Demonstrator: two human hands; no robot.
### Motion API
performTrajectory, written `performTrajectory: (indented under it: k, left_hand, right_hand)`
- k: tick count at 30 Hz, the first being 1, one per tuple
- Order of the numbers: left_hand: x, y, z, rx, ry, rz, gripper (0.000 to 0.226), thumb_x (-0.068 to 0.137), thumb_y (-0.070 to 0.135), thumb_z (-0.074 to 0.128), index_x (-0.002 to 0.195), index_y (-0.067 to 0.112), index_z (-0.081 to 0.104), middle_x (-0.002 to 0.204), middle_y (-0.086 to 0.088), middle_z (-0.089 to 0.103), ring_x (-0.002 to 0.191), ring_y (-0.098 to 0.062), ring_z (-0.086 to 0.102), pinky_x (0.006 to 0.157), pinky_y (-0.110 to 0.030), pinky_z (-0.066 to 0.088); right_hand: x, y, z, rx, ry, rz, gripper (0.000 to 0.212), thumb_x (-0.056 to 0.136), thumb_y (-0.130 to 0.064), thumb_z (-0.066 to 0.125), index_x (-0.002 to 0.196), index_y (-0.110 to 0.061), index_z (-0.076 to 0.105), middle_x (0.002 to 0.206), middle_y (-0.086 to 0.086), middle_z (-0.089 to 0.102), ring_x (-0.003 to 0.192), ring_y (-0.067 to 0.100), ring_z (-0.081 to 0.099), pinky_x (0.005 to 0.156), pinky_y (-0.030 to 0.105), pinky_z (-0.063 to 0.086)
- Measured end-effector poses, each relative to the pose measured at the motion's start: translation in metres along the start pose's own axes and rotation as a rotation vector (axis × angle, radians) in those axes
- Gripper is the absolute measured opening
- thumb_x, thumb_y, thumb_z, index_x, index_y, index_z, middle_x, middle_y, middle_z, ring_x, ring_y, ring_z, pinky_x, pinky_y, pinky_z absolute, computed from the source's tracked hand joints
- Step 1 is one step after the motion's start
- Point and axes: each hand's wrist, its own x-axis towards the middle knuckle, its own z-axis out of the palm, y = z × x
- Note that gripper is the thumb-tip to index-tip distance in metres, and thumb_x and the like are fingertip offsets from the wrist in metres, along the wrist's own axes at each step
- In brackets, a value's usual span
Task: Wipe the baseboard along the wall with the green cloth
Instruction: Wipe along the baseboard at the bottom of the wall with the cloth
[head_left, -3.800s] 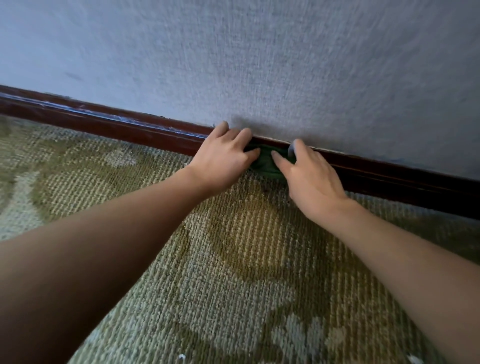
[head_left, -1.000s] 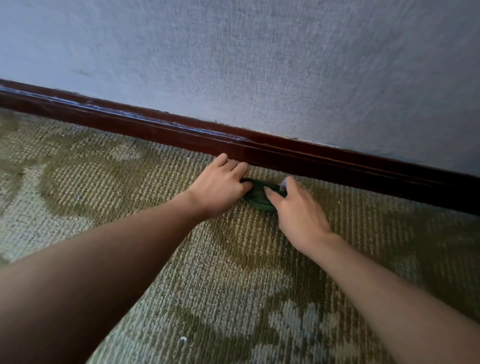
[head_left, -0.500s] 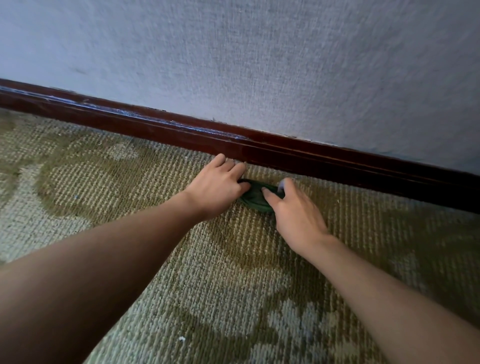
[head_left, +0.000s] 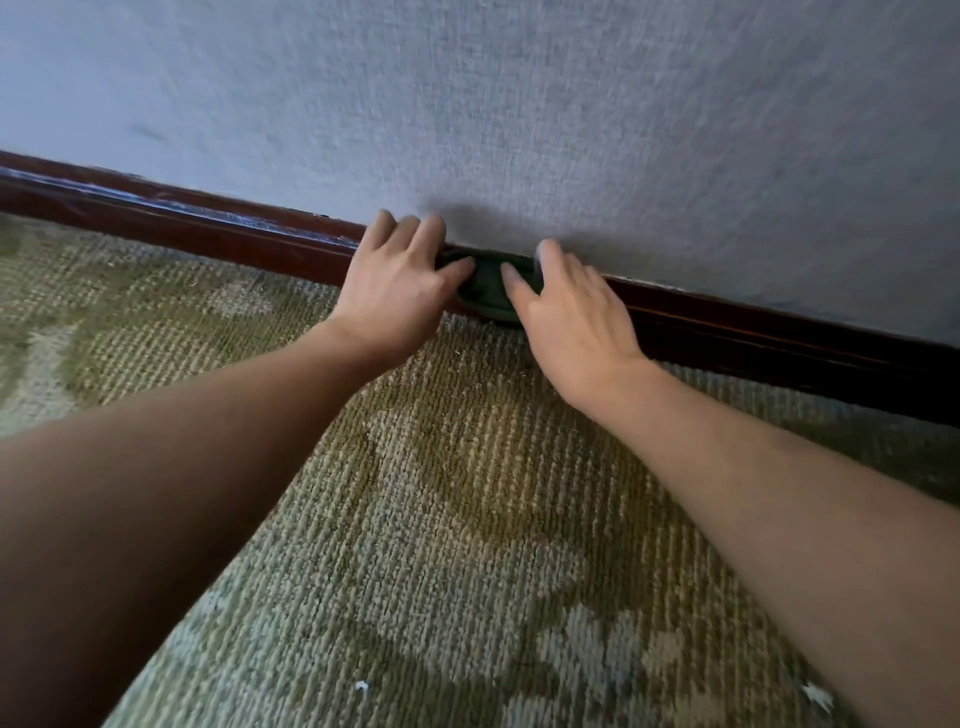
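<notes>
A dark red-brown baseboard (head_left: 208, 228) runs along the foot of a grey-blue wall, sloping down to the right. A folded dark green cloth (head_left: 485, 288) is pressed against the baseboard's face and top edge. My left hand (head_left: 397, 288) holds the cloth's left end, its fingertips reaching onto the wall above the baseboard. My right hand (head_left: 569, 312) presses the cloth's right end, index finger up on the top edge. Most of the cloth is hidden under both hands.
A green and beige patterned carpet (head_left: 467, 519) covers the floor up to the baseboard. Small white specks (head_left: 361, 686) lie on the carpet near the bottom. The textured wall (head_left: 571, 114) fills the upper half of the view.
Both hands have lifted the cloth from the carpet, where it lay just in front of the baseboard, up onto the baseboard itself. The fingers now reach the wall.
</notes>
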Motion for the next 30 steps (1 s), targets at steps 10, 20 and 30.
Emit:
performTrajectory:
  k: [10,20,30]
  left_hand:
    - [-0.004,-0.006,0.012,-0.01,0.009,0.048,0.028,0.061,-0.001,0.078,0.089,0.002,0.073,0.07,-0.022,0.057,0.061,-0.031,0.058,0.066,-0.037,0.047]
    - [-0.003,-0.006,0.013,-0.196,-0.071,-0.05,0.013,0.068,-0.001,0.073,0.082,0.0,0.072,0.073,-0.024,0.056,0.066,-0.035,0.058,0.068,-0.042,0.044]
    - [0.01,0.017,0.006,-0.13,-0.022,0.053,0.013,0.075,0.002,0.065,0.085,0.002,0.072,0.074,-0.02,0.056,0.072,-0.034,0.058,0.07,-0.037,0.042]
  right_hand:
    - [0.008,0.001,0.019,0.194,-0.042,0.048,0.04,0.099,-0.019,0.025,0.136,-0.011,0.035,0.134,0.013,0.038,0.12,0.027,0.033,0.086,0.03,0.019]
    - [0.011,-0.003,0.006,0.394,-0.18,0.195,0.025,0.094,-0.012,0.041,0.117,-0.017,0.048,0.098,0.001,0.034,0.09,0.024,0.04,0.064,0.03,0.03]
    - [-0.007,0.025,0.006,0.333,-0.052,0.216,0.028,0.097,-0.029,0.032,0.12,-0.016,0.043,0.097,-0.005,0.03,0.089,0.011,0.029,0.07,0.025,0.02]
